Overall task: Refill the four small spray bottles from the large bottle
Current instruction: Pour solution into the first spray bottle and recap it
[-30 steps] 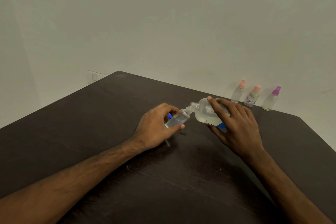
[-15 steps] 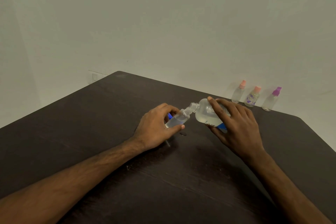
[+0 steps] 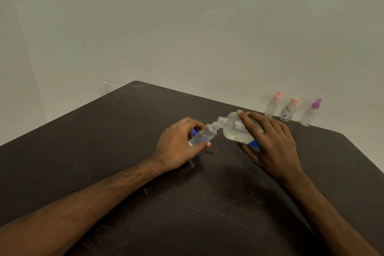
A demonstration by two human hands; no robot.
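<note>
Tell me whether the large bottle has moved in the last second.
No. The large bottle, gripped by the right hand, sits at the same spot relative to the three capped bottles behind it.

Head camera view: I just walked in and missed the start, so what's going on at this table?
A person is filling a small uncapped bottle from the large bottle. The left hand holds the small bottle tilted, and the right hand tips the large bottle so the two necks meet. Both bottles show clear liquid. Three capped spray bottles stand at the far edge of the dark table, by the wall. A small wet spot lies below the necks.
</note>
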